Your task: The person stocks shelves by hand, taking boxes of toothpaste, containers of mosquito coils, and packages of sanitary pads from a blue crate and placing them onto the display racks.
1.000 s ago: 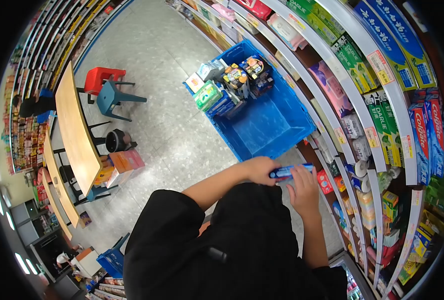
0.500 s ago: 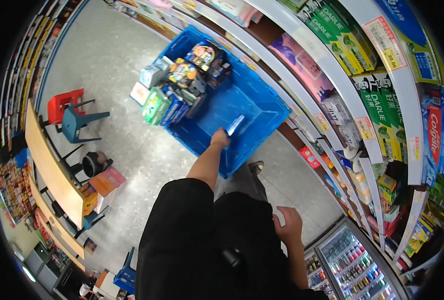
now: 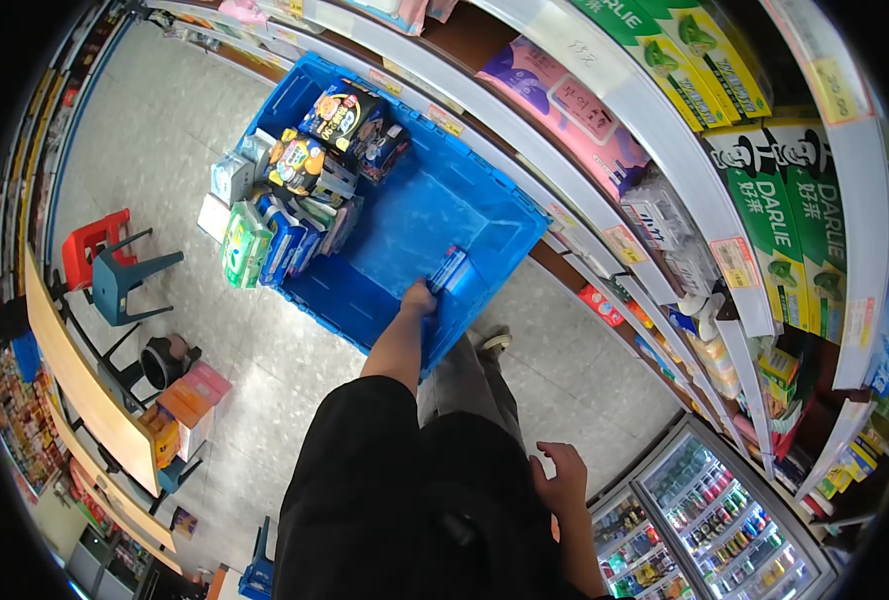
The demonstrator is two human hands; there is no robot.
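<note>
My left hand (image 3: 419,298) reaches down into a large blue plastic crate (image 3: 504,235), its fingers closed on the near end of a slim blue-and-white box (image 3: 451,268). The box is inside the crate, near its right end; its print is too small to read. At the crate's other end sit packaged goods, among them a green-and-white pack (image 3: 246,245), a black patterned pack (image 3: 344,115) and several blue packs (image 3: 282,240). My right hand (image 3: 562,478) hangs low beside my body, holding nothing, thumb and fingers apart.
Store shelves (image 3: 604,220) curve along the right, with green DARLIE boxes (image 3: 764,220) and a pink-purple pack (image 3: 574,100). A glass-door drinks fridge (image 3: 714,510) stands at lower right. On the left are a wooden table (image 3: 94,370), a teal stool (image 3: 124,285) and a red stool (image 3: 89,245).
The view has shifted, so the crate and shelves appear further left. My left hand and the blue-and-white box sit lower in the picture. The right hand stays apart from everything.
</note>
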